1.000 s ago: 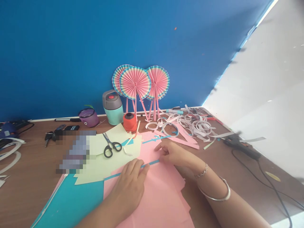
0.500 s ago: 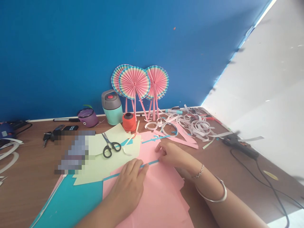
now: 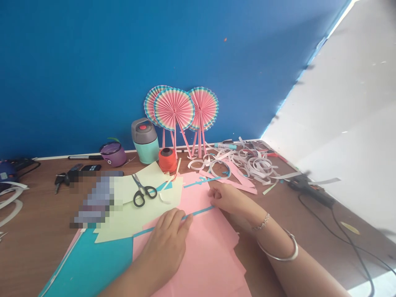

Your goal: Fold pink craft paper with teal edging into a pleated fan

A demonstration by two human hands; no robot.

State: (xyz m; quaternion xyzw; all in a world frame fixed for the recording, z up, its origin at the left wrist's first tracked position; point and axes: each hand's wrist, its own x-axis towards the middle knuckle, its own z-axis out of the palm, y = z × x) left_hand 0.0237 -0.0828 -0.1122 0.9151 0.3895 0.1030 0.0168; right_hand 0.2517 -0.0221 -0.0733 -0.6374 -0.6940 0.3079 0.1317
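Observation:
A narrow blue paper strip (image 3: pixel 202 211) runs along the far edge of a pink paper sheet (image 3: pixel 213 251). My left hand (image 3: pixel 168 241) lies flat over the sheet and strip, its thumb apart from the fingers. By the strip's right end, my right hand (image 3: pixel 227 200) has its fingers curled together; whatever sits between the fingertips is hidden. Another blue strip (image 3: pixel 201 180), with small blue bits on it, lies farther back on pink paper. Black-handled scissors (image 3: pixel 144 193) rest on pale yellow sheets (image 3: pixel 123 225) to the left of my hands.
Pink folded-paper fans (image 3: pixel 175 109) stand against the blue wall, behind a red spool (image 3: pixel 167 160) and a teal flask (image 3: pixel 145 142). Curled white paper strips (image 3: pixel 258 165) pile up at back right. A corded black glue gun (image 3: pixel 312 192) lies right; teal paper (image 3: pixel 93 264) lies left.
My right hand has shifted slightly right along the blue strip, uncovering more of its right end. My left hand keeps its place on the paper.

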